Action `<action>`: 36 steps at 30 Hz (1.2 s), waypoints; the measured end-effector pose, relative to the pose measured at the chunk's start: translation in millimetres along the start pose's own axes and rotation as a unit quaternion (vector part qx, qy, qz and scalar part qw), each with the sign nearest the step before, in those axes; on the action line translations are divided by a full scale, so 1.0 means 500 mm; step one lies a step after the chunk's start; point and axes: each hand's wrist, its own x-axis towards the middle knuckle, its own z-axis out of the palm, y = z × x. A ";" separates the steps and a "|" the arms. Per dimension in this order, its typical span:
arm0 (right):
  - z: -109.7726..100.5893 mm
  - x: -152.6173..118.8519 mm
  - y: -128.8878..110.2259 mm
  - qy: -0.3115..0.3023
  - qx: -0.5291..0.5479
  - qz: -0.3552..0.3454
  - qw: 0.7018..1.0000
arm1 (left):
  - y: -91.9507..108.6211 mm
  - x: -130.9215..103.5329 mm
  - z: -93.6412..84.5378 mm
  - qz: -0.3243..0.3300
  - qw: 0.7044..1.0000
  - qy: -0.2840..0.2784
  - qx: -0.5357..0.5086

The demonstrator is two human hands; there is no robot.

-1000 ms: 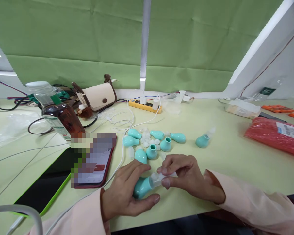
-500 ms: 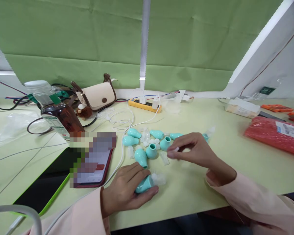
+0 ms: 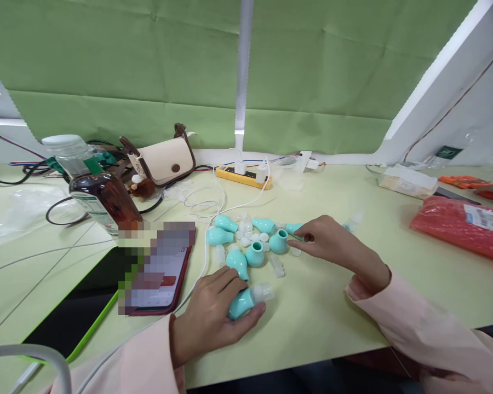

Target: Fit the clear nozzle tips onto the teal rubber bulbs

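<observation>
My left hand (image 3: 222,312) is wrapped round a turquoise bulb (image 3: 240,305) with a clear tip (image 3: 263,293) pointing right, low over the table's front part. My right hand (image 3: 326,243) is beside an upright turquoise bulb (image 3: 278,242), thumb and forefinger close to its right side; whether they hold anything is hidden. Another upright bulb (image 3: 254,254) is next to it, open end up. More turquoise bulbs (image 3: 219,236) lie around small clear pieces (image 3: 245,225). A clear tube piece (image 3: 276,266) lies between my hands.
On the left are a green-edged phone (image 3: 78,306), a red-cased phone (image 3: 164,273) and a brown bottle (image 3: 102,200). Behind are a cream bag (image 3: 164,158), a white cable (image 3: 206,257) and a yellow power strip (image 3: 242,177). A red package (image 3: 456,224) lies right.
My right hand has moved slightly up, and the small white piece at its fingertips no longer shows. A small clear piece now shows on the table below it. My left hand still holds its bulb.
</observation>
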 end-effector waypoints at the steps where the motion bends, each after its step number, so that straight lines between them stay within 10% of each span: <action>1: -0.001 -0.006 -0.011 0.056 0.016 -0.014 0.998 | 0.000 0.000 0.001 -0.002 1.000 -0.001 -0.001; 4: 0.005 -0.029 -0.059 0.170 0.105 -0.075 0.977 | 0.001 -0.003 0.002 0.008 1.000 -0.008 -0.004; 10: 0.050 -0.059 -0.141 0.023 0.167 -0.156 0.973 | 0.007 -0.007 0.003 0.056 0.998 -0.033 -0.020; 23: 0.062 -0.041 -0.127 -0.200 0.408 -0.174 0.874 | 0.009 -0.012 0.002 0.115 0.990 -0.063 -0.056; 32: 0.068 -0.042 -0.136 -0.307 0.607 -0.087 0.727 | 0.021 -0.006 -0.009 0.187 0.978 -0.070 -0.062; 36: 0.069 -0.039 -0.126 -0.268 0.696 -0.034 0.665 | 0.016 -0.014 -0.021 0.221 0.975 0.011 -0.025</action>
